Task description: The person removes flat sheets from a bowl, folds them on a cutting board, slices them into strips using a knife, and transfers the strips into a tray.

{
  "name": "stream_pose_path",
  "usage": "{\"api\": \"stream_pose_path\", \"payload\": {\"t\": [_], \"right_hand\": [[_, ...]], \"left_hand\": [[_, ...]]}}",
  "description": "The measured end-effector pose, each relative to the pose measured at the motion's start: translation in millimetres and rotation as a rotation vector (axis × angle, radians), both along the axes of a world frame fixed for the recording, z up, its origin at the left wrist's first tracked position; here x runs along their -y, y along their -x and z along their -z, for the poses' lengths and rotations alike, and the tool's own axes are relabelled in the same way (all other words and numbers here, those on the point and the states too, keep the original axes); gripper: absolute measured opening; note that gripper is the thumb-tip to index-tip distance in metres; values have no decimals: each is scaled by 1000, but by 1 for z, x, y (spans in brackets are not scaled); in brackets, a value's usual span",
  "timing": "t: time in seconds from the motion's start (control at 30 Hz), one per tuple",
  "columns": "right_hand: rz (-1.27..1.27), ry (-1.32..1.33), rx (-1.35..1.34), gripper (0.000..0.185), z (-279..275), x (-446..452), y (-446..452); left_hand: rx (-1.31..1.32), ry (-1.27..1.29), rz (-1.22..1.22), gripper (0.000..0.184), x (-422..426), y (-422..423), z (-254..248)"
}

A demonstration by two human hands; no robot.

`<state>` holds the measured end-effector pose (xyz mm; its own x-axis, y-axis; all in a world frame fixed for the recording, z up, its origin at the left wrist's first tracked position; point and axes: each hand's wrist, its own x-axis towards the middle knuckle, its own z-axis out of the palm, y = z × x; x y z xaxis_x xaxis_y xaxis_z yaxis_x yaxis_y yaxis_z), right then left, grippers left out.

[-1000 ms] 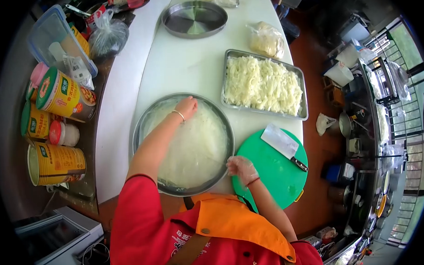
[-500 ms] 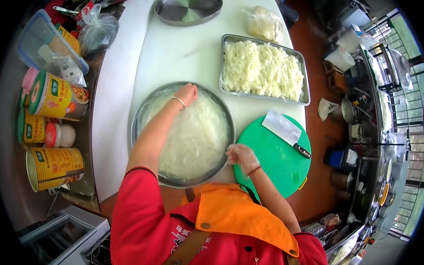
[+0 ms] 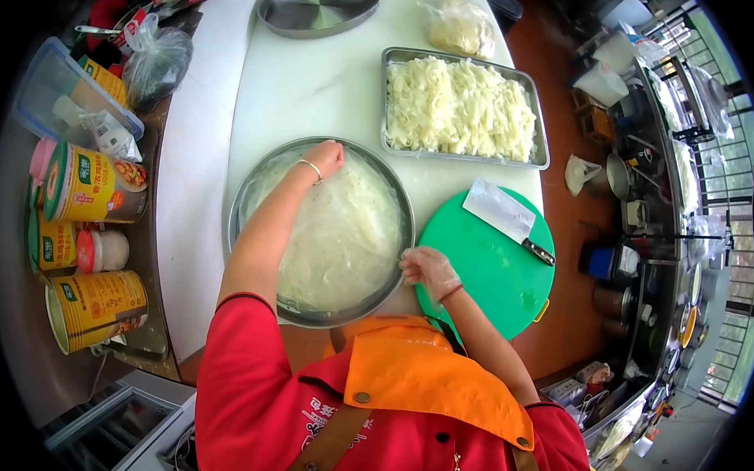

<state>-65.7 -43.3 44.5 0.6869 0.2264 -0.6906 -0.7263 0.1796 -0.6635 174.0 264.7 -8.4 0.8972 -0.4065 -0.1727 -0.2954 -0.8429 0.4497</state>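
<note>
A round metal pan (image 3: 402, 184) holds a pale, translucent, wet-looking sheet (image 3: 343, 228) with wrinkles across it. My left hand (image 3: 324, 159) is closed over the far inner side of the pan, knuckles up; its fingertips are hidden. At the pan's right rim, my right hand (image 3: 431, 271), in a clear plastic glove, has its fingers curled and pressed against the edge. Beside it lies a round green cutting board (image 3: 480, 273). A cleaver (image 3: 500, 210) rests on the board, its dark handle toward the right.
Behind the board, a rectangular metal tray (image 3: 544, 135) holds pale cut strips. A bagged pale lump (image 3: 460, 25) and another round pan (image 3: 321, 23) stand farther back. Yellow cans (image 3: 102, 306) and a clear plastic box (image 3: 68, 89) line the left counter.
The whole view has shifted slightly, so the pans and tray appear a little higher and farther left. Both hands keep nearly the same places on the pan.
</note>
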Motion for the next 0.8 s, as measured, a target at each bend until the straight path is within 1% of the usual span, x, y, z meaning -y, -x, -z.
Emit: {"api": "stream_pose_path", "payload": {"t": [0.07, 0.17, 0.27, 0.37, 0.47, 0.53, 0.63, 0.73, 0.8], "right_hand": [[1, 4, 2, 25, -1, -1, -1], [7, 0, 12, 26, -3, 0, -2], [20, -16, 12, 26, -2, 3, 1], [10, -13, 4, 27, 0, 2, -1], [-7, -1, 1, 27, 1, 1, -3], [-13, -7, -1, 28, 1, -2, -4], [-26, -110, 19, 30, 1, -11, -10], [-179, -94, -104, 39, 1, -35, -37], [-144, -157, -158, 48, 1, -58, -51]], "left_hand": [[93, -112, 104, 6, 3, 1, -5], [373, -188, 211, 9, 6, 14, -10], [402, -242, 241, 12, 4, 29, -14], [580, -130, 292, 10, 0, 41, -6], [597, -75, 298, 12, 1, 56, -1], [479, -78, 270, 13, 3, 66, -8], [359, -49, 223, 13, 5, 86, -9], [341, -9, 223, 11, 5, 104, -10], [329, 37, 216, 11, 3, 116, -15]]}}
